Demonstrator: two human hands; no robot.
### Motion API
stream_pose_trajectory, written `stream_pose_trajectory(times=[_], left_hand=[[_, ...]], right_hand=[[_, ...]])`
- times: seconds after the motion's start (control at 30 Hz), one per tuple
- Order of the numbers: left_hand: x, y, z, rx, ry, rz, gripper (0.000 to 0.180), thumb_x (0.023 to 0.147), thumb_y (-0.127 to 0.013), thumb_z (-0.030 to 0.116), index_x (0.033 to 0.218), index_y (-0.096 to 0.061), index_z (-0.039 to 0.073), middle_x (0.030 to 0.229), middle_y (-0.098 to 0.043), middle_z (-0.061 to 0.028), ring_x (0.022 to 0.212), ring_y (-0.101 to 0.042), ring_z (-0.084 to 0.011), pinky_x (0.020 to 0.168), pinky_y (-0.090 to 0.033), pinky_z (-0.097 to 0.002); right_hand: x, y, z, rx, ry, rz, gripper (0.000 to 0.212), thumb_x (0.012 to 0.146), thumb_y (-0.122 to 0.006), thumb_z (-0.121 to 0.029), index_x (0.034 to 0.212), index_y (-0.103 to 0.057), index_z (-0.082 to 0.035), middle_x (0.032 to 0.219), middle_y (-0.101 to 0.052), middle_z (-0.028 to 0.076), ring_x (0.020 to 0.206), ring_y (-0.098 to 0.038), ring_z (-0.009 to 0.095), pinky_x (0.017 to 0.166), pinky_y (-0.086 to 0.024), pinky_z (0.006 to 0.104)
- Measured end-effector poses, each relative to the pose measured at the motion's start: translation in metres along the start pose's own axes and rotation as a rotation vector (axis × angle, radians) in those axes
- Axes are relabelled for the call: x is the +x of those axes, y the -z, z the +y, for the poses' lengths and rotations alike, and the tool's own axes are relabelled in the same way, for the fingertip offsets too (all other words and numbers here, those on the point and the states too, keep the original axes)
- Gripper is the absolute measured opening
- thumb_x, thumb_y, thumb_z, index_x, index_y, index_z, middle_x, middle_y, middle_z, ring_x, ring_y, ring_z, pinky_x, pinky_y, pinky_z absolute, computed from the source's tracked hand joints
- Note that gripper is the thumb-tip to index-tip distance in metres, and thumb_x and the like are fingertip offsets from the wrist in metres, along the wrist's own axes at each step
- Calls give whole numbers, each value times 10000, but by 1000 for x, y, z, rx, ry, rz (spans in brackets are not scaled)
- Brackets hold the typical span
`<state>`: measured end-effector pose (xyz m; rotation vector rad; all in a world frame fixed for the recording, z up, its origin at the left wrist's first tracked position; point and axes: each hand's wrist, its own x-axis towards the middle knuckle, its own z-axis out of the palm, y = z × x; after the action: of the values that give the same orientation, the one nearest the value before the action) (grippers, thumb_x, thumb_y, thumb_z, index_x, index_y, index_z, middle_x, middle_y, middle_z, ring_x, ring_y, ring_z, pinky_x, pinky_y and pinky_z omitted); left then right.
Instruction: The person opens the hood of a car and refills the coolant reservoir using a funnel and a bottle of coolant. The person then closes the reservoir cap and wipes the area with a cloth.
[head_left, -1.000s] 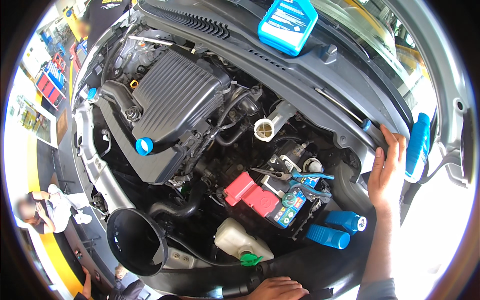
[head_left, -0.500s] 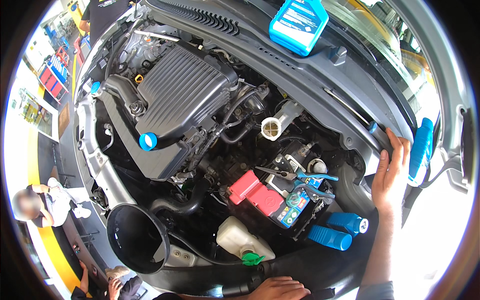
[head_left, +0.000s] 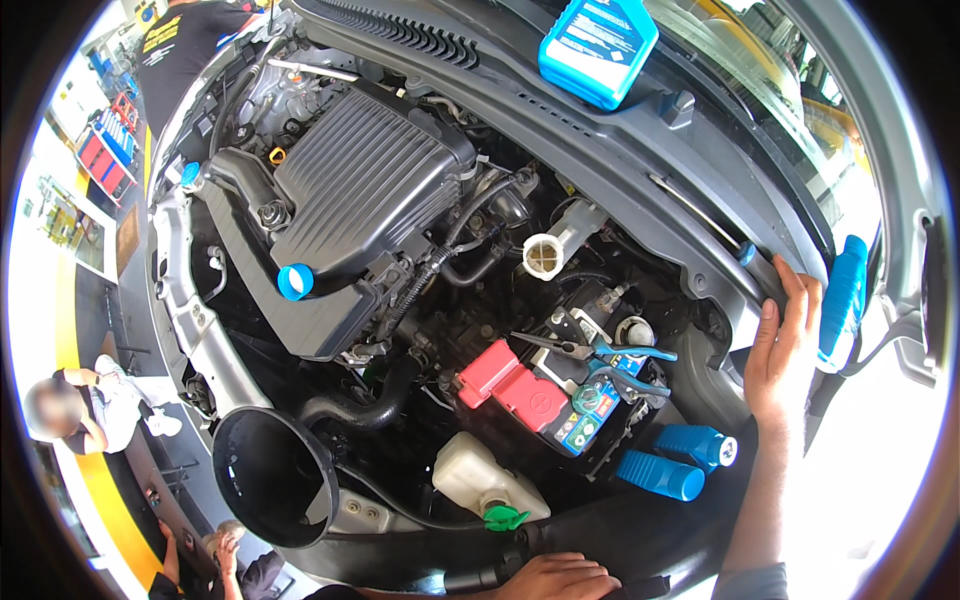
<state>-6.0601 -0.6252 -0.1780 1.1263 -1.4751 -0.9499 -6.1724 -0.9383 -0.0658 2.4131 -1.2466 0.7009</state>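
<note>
My right hand [head_left: 785, 350] rests on the car's fender edge at the right, fingers stretched out and thumb apart. Its fingertips are beside the grey and blue handle [head_left: 760, 268] of a screwdriver lying along the edge; whether they touch it I cannot tell. At the bottom, my left hand [head_left: 560, 580] lies on the front edge of the engine bay, with nothing visible in it. Between the hands, two blue bottles [head_left: 660, 475] lie near a car battery [head_left: 585, 430] with a red terminal cover [head_left: 510, 385]. Blue-handled pliers [head_left: 570, 347] rest on the battery.
A white reservoir [head_left: 475, 475] with a green cap stands near the front. Left of it is a black funnel-like opening [head_left: 275, 475]. A blue cap [head_left: 295, 282] sits by the engine cover [head_left: 370, 170]. More blue bottles [head_left: 598, 50] stand by the windscreen and right fender. Other people are at left.
The person in a black shirt at the upper left has shifted further into view. At the lower left, a seated person's hand has moved up. My own hands stay in place.
</note>
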Motion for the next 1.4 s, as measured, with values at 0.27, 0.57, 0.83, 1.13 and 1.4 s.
stream_pose_trajectory(times=[0.27,0.57,0.83,1.13,1.4], left_hand=[[-1,-3,1,33,-61,129,464,690,-903,409,987,-748,88,947,-770,-68,929,-758,-260,918,-565,-425],[5,2,-1,-15,-19,-13,454,658,-885,391,952,-733,80,903,-752,-75,876,-749,-283,862,-574,-435],[0,-5,-6,49,-73,10,437,659,-869,402,935,-741,88,899,-752,-73,873,-746,-271,850,-574,-439],[4,3,-1,31,-23,-64,431,666,-876,405,937,-743,98,891,-748,-57,860,-742,-250,843,-572,-405],[-6,-8,-3,108,-79,100,450,683,-890,447,951,-748,114,954,-752,-54,915,-743,-240,877,-569,-400]], right_hand=[[0,-1,1,6,12,10,410,1093,-443,-51,1485,-559,-69,1277,-551,204,1179,-617,361,966,-535,468],[1,1,-1,34,1,3,411,1083,-450,-36,1477,-563,-58,1273,-552,203,1180,-613,368,971,-529,471],[1,2,-1,16,10,4,406,1078,-457,-34,1469,-564,-56,1277,-550,214,1167,-615,374,961,-528,475],[2,1,-1,16,14,4,414,1074,-462,-30,1475,-561,-64,1273,-550,212,1163,-614,380,969,-521,470],[1,-3,-7,-3,-26,9,428,1063,-465,-5,1477,-560,-63,1267,-554,203,1162,-608,373,984,-510,473]])
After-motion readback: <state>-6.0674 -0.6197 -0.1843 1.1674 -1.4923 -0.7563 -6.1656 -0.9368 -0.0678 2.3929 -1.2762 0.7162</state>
